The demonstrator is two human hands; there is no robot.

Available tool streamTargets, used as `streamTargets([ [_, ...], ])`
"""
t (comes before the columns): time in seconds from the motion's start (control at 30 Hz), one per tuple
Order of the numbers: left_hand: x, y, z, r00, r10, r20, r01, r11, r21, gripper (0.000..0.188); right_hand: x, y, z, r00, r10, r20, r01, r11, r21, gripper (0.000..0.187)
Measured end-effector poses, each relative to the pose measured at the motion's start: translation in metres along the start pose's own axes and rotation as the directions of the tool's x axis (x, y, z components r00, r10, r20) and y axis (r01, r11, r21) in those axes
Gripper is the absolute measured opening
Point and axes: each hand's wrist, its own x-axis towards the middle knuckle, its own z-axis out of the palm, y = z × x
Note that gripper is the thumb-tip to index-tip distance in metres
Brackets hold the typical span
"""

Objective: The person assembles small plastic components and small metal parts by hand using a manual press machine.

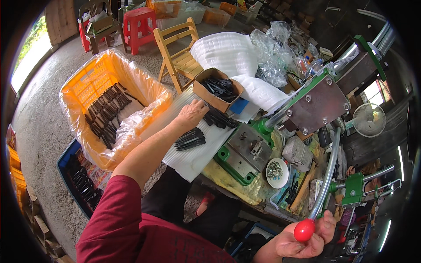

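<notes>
My left hand [193,113] reaches to the pile of slim black pieces [218,118] just in front of the cardboard box [209,97]. Its fingers are curled, and whatever is in them is hidden. Closer to me, a neat bundle of black pieces [190,139] lies on a white foam sheet [179,163]. At lower right, my right hand [307,240] is closed loosely around the red ball knob [304,230] of a long metal lever [328,179]. This lever belongs to a green hand press [315,101], whose steel bed [245,149] stands right of the foam sheet.
A white bowl of small metal parts [277,172] sits beside the press. Left of my arm stands a lined yellow crate [90,87] with black pieces inside, above a blue crate [66,163]. Behind are a wooden chair [179,57], a red stool [138,24] and white foam wrap [226,52].
</notes>
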Motion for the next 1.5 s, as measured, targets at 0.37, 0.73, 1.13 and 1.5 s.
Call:
streamTargets([
  [0.37, -0.008, 0.002, -0.018, 0.984, 0.174, 0.024, -0.176, 0.972, 0.158, 0.015, -0.039, 0.003, -0.005, 0.965, 0.190, -0.181, -0.170, 0.978, 0.120, 0.037],
  [0.73, -0.039, 0.023, -0.048, 0.985, -0.135, 0.109, 0.149, 0.980, -0.133, 0.012, -0.102, -0.018, 0.041, 0.799, 0.576, 0.171, -0.599, 0.746, 0.291, 0.020],
  [1.13, -0.068, 0.070, -0.063, 0.929, -0.153, 0.337, 0.369, 0.441, -0.818, 0.015, -0.122, -0.026, 0.052, 0.597, 0.707, 0.380, -0.789, 0.604, 0.116, 0.016],
  [1.5, -0.132, 0.146, -0.051, 0.883, 0.038, 0.468, 0.452, 0.194, -0.870, 0.018, -0.126, -0.040, 0.063, 0.217, 0.813, 0.540, -0.934, 0.012, 0.358, 0.012],
])
